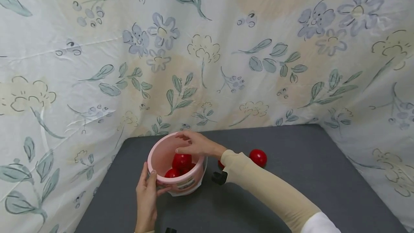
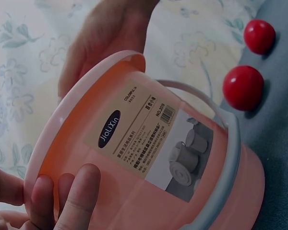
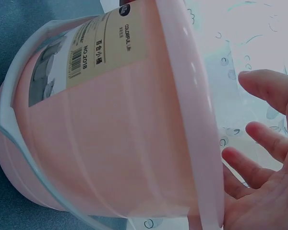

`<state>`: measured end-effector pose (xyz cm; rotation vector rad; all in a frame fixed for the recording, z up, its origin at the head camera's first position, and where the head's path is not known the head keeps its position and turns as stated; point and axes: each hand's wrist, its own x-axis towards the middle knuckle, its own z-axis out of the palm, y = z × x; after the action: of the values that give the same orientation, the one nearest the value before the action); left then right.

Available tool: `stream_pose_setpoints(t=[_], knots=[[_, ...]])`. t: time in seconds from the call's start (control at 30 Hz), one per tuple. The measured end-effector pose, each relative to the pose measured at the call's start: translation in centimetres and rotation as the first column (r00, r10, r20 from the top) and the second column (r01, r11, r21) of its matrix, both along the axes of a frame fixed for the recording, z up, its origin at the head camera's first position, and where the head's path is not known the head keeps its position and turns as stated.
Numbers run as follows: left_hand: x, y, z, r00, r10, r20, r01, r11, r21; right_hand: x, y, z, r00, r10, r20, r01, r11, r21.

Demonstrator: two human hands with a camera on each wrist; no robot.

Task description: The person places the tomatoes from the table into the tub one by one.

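A pink plastic bucket (image 1: 158, 157) stands tilted on the dark table, with several glossy red balls (image 1: 182, 161) inside. My left hand (image 1: 146, 191) grips its near left rim, and in the left wrist view the fingers (image 2: 81, 191) lie on the bucket wall by that rim. Over the bucket's mouth is my right hand (image 1: 197, 145), just above the uppermost ball. Its fingers are spread and relaxed with nothing between them, as the right wrist view shows beside the rim (image 3: 201, 115). A pale blue-grey handle (image 2: 233, 153) hangs down round the bucket's outside.
Right of the bucket, one red ball (image 1: 258, 158) sits on the grey table (image 1: 291, 146). Another ball (image 1: 221, 164) is mostly hidden behind the right forearm. A paper label (image 2: 129, 129) covers part of the bucket's side. Floral cloth (image 1: 207, 64) walls in the table.
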<state>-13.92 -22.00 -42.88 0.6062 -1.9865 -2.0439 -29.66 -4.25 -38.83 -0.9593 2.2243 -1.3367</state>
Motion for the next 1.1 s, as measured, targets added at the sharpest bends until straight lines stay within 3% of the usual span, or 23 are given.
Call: stream_pose_setpoints(t=[0.67, 0.87, 0.97, 1.1], knots=[[-0.1, 0.0, -0.1, 1.0, -0.002, -0.006, 0.002, 1.0, -0.006, 0.1, 0.2, 0.3, 1.0, 0.012, 0.021, -0.012, 1.0, -0.009], [-0.2, 0.0, -0.1, 1.0, -0.003, -0.009, 0.003, 1.0, -0.004, -0.1, 1.6, 1.4, 0.998, -0.005, 0.058, 0.004, 1.0, 0.008], [-0.3, -0.1, -0.2, 1.0, 0.004, -0.008, -0.004, 1.0, 0.002, -0.7, 3.3, 2.7, 1.0, -0.004, 0.017, 0.004, 1.0, 0.011], [-0.3, -0.2, -0.2, 1.0, 0.002, -0.021, -0.002, 1.0, 0.008, -1.8, 6.5, 4.4, 0.991, -0.045, -0.123, 0.052, 0.997, 0.053]])
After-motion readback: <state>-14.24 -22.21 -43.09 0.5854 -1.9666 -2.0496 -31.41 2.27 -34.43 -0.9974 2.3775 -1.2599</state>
